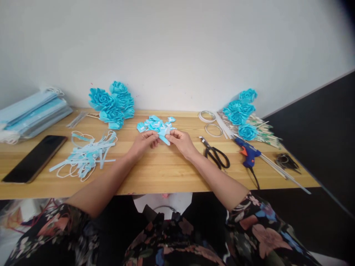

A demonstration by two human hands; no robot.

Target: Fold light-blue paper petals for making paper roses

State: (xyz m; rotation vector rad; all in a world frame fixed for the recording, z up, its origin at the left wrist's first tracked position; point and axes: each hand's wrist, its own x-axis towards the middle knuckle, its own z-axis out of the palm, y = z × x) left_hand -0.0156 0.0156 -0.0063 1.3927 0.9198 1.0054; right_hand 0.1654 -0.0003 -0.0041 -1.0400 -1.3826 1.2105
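Both hands (144,143) (181,142) pinch a blue piece (164,138) over the wooden table (161,175).

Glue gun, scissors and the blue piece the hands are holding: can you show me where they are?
Glue gun (252,152): head view, on its blue body.
Scissors (212,148): head view, where the black handles meet.
Blue piece (164,137): head view, on its blue surface.

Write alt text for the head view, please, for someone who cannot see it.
Left fingers and right fingers hold a light-blue piece over a wooden table, beside similar pieces. Blue flower clusters lie on either side, scissors and a glue gun at right.
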